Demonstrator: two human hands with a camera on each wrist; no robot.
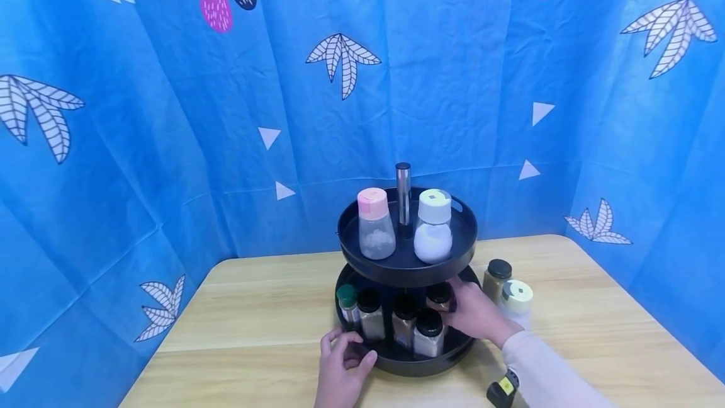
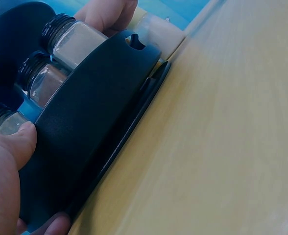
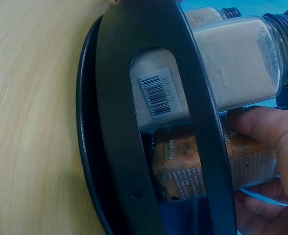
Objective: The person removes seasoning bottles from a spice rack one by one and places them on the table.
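A black two-tier round rack stands on the table. My right hand reaches between its tiers and grips a spice jar with reddish-brown contents and a printed label, at the right of the lower tier. Beside it in the right wrist view is a square jar of pale powder with a barcode sticker. My left hand holds the lower tier's front-left rim, thumb on top and a fingertip below in the left wrist view. Also on that tier are a green-capped jar and several black-lidded jars.
On the upper tier stand a pink-capped bottle and a white-capped bottle, either side of a metal post. Right of the rack are a black-lidded jar, a white-capped bottle and blue curtains behind.
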